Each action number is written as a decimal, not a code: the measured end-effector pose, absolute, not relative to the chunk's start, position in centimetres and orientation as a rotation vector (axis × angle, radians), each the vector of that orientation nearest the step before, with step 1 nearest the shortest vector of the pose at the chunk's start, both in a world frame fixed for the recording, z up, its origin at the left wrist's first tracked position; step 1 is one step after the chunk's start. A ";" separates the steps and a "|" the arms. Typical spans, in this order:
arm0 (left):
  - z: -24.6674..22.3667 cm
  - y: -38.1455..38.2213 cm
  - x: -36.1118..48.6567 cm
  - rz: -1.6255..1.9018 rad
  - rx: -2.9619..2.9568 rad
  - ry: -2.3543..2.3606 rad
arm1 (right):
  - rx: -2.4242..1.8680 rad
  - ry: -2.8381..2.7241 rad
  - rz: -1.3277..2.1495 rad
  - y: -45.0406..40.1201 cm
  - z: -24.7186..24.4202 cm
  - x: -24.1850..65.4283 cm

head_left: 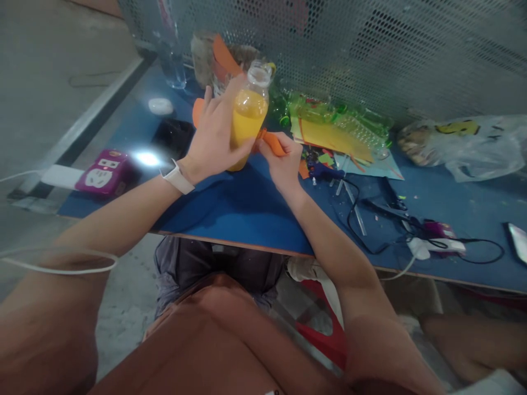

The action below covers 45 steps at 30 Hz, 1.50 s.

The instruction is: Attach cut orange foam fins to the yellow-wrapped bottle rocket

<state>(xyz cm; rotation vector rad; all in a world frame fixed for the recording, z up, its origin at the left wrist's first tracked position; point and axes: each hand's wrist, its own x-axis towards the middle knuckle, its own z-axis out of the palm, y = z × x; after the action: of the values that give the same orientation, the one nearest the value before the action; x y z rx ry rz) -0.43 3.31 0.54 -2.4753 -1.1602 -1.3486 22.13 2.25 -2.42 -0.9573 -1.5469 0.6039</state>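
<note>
An uncapped clear bottle of yellow-orange liquid stands slightly tilted on the blue table. My left hand is wrapped round the bottle's left side, with a white band on the wrist. Beside the bottle's lower right, my right hand pinches an orange strip. More orange material shows at the left behind my left hand; whether it joins the strip is hidden. Another orange piece rises behind the bottle.
A magenta power socket, white case and clear bottle are at left. Right of my hands lie yellow sheets, green plastic bottles, a blue glue gun and cables. A plastic bag lies farther right.
</note>
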 end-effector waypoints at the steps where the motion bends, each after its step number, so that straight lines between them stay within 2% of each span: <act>1: 0.6 3.2 -0.4 -1.346 -2.481 -1.179 | -0.945 -1.554 0.600 2.2 -2.4 22.2; 45: 1.3 2.8 -0.8 -1.260 -2.563 -1.391 | -1.009 -1.857 0.506 3.2 -3.3 23.7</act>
<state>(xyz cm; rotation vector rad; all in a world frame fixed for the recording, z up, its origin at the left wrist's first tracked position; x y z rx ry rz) -0.79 2.83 1.27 -2.5627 -1.3914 -1.2604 23.73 3.16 -3.27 -1.0085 -1.8570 0.5060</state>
